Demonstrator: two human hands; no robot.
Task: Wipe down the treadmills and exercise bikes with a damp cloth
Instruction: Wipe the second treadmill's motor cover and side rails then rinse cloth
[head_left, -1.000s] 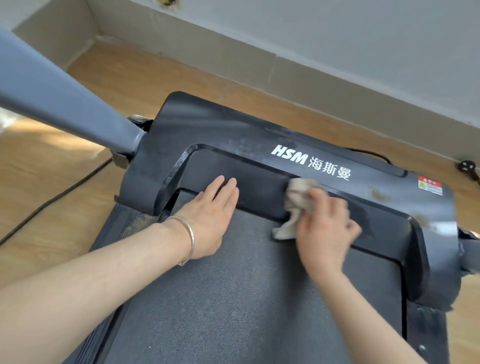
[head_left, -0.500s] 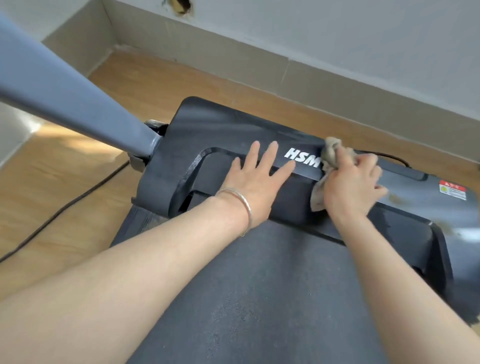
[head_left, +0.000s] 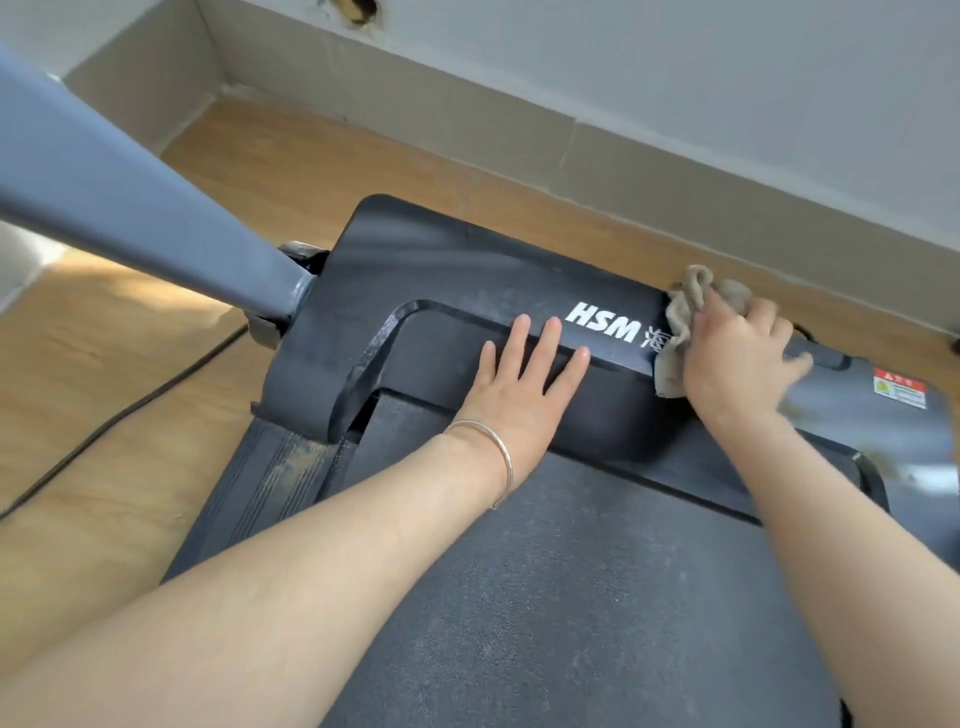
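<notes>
Dusty black treadmill (head_left: 597, 597) on wood floor (head_left: 130, 415), white "HSM" logo (head_left: 605, 322) on its hood (head_left: 415, 249). Left hand (head_left: 519, 395) lies flat there, fingers straight. Right hand (head_left: 732, 358) grips a crumpled beige cloth (head_left: 685, 301) beside the logo.

Your crumpled beige cloth (head_left: 687, 299) lies bunched on the dusty front cover of the black plastic treadmill (head_left: 467, 260), at its far edge.

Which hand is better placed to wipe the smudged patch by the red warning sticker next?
Right, probably. The right hand holds the cloth on the motor cover, just short of the warning sticker. The left hand lies flat and bare on the cover's inner edge, farther away.
</notes>
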